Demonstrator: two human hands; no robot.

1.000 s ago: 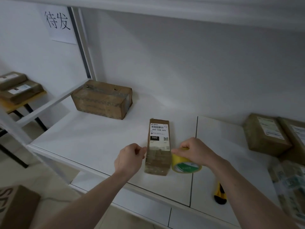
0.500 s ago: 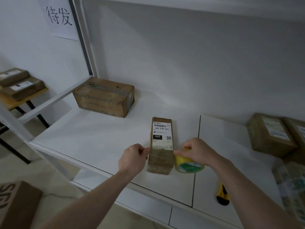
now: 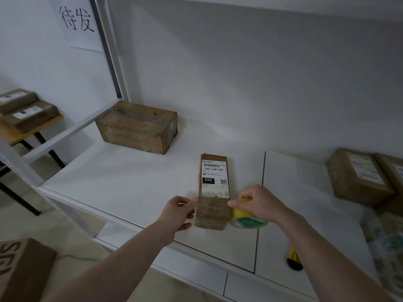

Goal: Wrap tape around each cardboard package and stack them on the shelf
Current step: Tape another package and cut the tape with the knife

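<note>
A narrow cardboard package with a white shipping label lies lengthwise on the white shelf, near its front edge. My left hand pinches the end of a clear tape strip at the package's left side. My right hand grips a yellow tape roll that stands against the package's right side. The tape runs across the package's near end between both hands.
A larger taped box sits at the back left of the shelf. More labelled packages lie at the right. A yellow-and-black cutter lies under my right forearm. Two parcels rest on a side table at left, and a box stands on the floor.
The camera has drifted, so the scene sits slightly lower and to the right. Both hands stay at the package's near end, the left with fingers a little less curled.
</note>
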